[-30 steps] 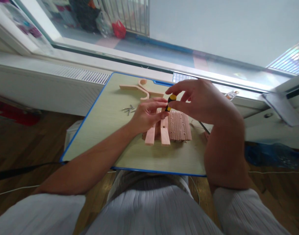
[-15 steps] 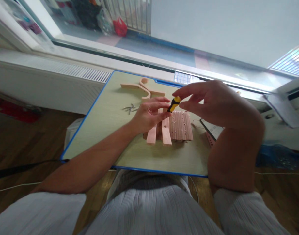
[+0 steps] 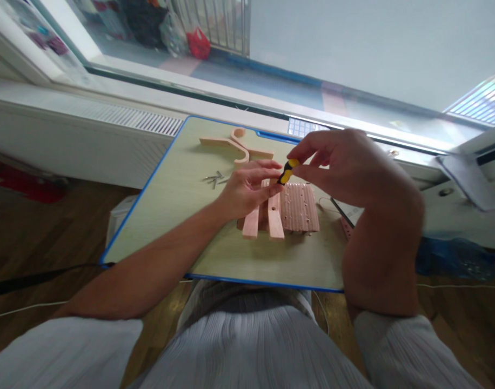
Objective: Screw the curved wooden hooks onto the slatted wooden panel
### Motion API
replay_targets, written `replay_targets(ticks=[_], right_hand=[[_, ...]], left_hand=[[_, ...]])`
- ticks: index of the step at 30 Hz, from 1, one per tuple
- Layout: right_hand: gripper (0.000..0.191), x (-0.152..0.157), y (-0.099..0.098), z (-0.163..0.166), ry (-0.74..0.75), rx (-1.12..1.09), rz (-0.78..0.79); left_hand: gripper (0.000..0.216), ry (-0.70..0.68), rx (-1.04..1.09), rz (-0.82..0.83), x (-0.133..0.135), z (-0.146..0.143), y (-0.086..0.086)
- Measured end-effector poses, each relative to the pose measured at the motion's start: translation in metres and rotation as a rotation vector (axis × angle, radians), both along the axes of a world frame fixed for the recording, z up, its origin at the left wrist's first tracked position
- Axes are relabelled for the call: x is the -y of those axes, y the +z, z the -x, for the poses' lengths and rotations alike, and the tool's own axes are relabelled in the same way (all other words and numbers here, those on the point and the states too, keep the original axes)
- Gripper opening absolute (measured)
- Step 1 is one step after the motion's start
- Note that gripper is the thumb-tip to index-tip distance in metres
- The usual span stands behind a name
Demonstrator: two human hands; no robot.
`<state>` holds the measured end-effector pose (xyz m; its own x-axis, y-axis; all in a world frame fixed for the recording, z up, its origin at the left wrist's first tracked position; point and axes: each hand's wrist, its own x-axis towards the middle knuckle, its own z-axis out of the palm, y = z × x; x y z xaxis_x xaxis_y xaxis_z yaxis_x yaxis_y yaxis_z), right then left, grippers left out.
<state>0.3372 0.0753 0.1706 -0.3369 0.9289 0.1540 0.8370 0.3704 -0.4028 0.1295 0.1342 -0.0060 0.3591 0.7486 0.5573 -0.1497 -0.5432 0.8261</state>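
Note:
A yellow-and-black screwdriver [image 3: 287,172] stands tilted over the wooden pieces, its tip hidden. My right hand [image 3: 336,162] pinches the yellow top of its handle between thumb and fingers. Thumb and fingers of my left hand [image 3: 249,186] close around the handle's lower end. Beneath lie two light wooden strips side by side; the right strip [image 3: 275,219] shows a dark hole, and the left strip [image 3: 251,222] is partly under my left hand. They rest over a ridged brown block [image 3: 300,208] dotted with small holes.
Several loose screws [image 3: 215,179] lie left of my left hand. Two curved wooden pieces [image 3: 237,145] sit at the table's back. A phone [image 3: 347,209] leans at the right beside my forearm. The table [image 3: 162,216] has a blue edge, with a radiator and window behind.
My right hand has shifted slightly left, its wrist turning, and its fingertips now press on the handle's top. The screwdriver tilts a little more. My left hand stays in place.

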Motion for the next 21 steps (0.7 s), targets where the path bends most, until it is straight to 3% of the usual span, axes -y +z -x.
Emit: replay_targets(ticks=[3,9,14,21], right_hand=[[0.006,-0.002,-0.003,0.003,-0.042,0.011,-0.032],[0.021,-0.01,-0.012,0.008,-0.119,0.1,-0.131],[0.021,-0.014,-0.015,0.013,-0.131,0.104,-0.116],[0.031,-0.013,-0.015,0.008,-0.1,0.043,-0.08]], left_hand=[[0.027,0.011,-0.039,-0.02,0.001,0.001,0.003],[0.025,0.041,-0.047,-0.013,0.004,0.001,0.005],[0.034,0.042,-0.011,-0.004,0.0,-0.001,-0.001],[0.028,0.004,0.006,0.035,0.0,-0.001,0.001]])
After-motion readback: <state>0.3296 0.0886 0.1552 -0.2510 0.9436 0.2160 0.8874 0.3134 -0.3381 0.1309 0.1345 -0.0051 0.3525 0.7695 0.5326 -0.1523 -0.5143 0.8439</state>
